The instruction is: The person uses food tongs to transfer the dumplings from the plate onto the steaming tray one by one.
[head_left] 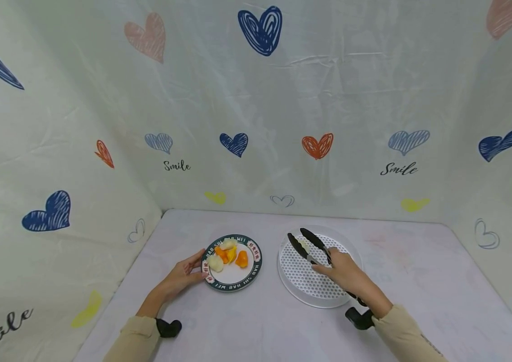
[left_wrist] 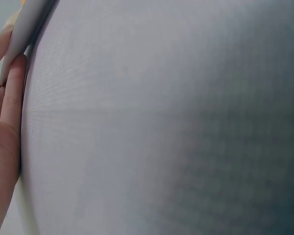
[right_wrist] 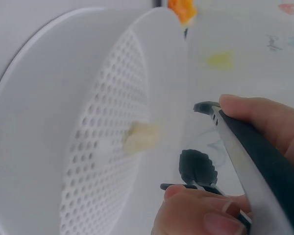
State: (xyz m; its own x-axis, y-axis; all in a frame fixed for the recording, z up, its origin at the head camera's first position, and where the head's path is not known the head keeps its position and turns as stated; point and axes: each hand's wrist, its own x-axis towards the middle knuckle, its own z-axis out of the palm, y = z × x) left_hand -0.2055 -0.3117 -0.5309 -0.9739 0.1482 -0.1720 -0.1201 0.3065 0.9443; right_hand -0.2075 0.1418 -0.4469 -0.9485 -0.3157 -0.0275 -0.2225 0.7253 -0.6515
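Observation:
My left hand (head_left: 185,274) holds the near-left rim of a plate (head_left: 233,276) with a green patterned border. Its thumb is on top, and fingers (left_wrist: 13,98) reach beneath. On the plate lie orange, yellow and pale food pieces (head_left: 231,255). My right hand (head_left: 350,276) grips black-tipped metal tongs (head_left: 298,246) over a round white basket (head_left: 303,295) with a perforated base. The tongs' tips stand apart. In the right wrist view a blurred pale piece (right_wrist: 141,137) shows by the perforated base, clear of the tips; whether it touches the base I cannot tell.
Both things stand on a whitish table (head_left: 256,322), the plate left of the basket. A curtain (head_left: 283,110) printed with hearts hangs behind and at the sides. Each wrist carries a black camera mount (head_left: 169,328).

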